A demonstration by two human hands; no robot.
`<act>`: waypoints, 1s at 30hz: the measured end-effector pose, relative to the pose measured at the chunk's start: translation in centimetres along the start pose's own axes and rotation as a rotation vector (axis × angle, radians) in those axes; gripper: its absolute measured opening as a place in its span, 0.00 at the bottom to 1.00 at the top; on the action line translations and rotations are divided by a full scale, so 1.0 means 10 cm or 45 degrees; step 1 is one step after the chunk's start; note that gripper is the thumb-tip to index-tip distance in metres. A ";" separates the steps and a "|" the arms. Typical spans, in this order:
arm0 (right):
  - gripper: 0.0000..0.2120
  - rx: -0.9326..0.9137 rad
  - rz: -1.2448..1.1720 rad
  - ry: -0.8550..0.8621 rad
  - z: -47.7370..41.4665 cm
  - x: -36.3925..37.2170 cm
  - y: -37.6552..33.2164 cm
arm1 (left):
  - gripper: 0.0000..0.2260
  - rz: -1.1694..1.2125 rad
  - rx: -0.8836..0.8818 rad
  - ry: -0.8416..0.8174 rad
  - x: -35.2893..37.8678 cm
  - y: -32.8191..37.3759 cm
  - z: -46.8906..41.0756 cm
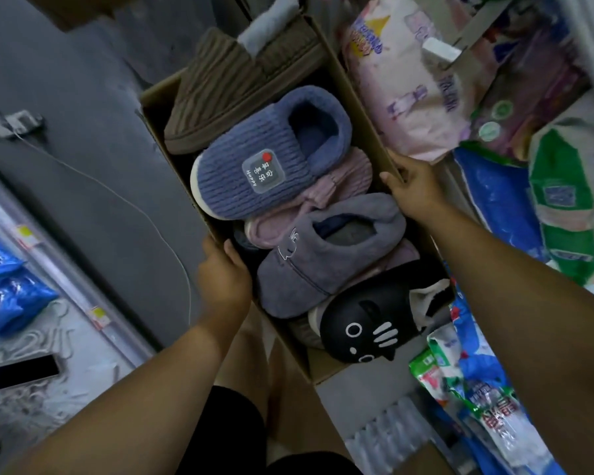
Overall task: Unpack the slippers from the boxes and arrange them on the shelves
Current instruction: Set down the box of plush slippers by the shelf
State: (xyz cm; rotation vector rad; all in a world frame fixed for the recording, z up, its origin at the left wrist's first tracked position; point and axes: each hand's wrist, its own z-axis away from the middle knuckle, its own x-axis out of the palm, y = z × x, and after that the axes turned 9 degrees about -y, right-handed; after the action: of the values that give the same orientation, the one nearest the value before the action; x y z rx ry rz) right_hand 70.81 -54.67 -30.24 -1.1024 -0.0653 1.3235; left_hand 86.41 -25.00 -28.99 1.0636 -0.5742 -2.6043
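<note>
**Slippers in a box, goods on either side**

The cardboard box [323, 370] runs from 12 to 6 o'clock. Slippers lie in it in a row: the ribbed slipper [220, 97] at 12, the patch-labelled slipper [254, 159] in front of it, and the cat-face slipper [360, 329] at 6. The left hand [225, 275] grips the box wall at 8, the right hand [412, 190] at 3. Bagged packs [419, 90] lie at 1 to 5, and a phone [23, 371] lies at 8.

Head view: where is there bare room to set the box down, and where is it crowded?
Bare grey floor lies left of the box, bordered by the shelf edge and crossed by a thin cable. Right of the box, bags crowd against it. The box itself is packed with slippers.
</note>
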 end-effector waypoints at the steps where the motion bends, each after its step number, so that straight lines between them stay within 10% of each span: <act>1: 0.22 0.009 -0.010 0.005 -0.03 0.02 0.04 | 0.15 0.003 -0.024 -0.002 0.05 -0.01 0.00; 19: 0.08 0.133 -0.049 -0.030 0.30 -0.10 -0.22 | 0.20 0.050 -0.019 -0.119 -0.03 -0.03 0.27; 30: 0.39 -0.121 0.244 -0.036 1.68 -0.50 -1.18 | 0.24 -0.301 0.743 0.041 -0.91 0.46 0.96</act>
State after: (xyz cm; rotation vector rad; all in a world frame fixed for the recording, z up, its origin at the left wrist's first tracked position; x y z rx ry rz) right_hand 67.76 -46.74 -10.90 -1.1935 -0.0447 1.5206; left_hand 86.26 -23.06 -15.12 1.4063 -1.3289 -2.6716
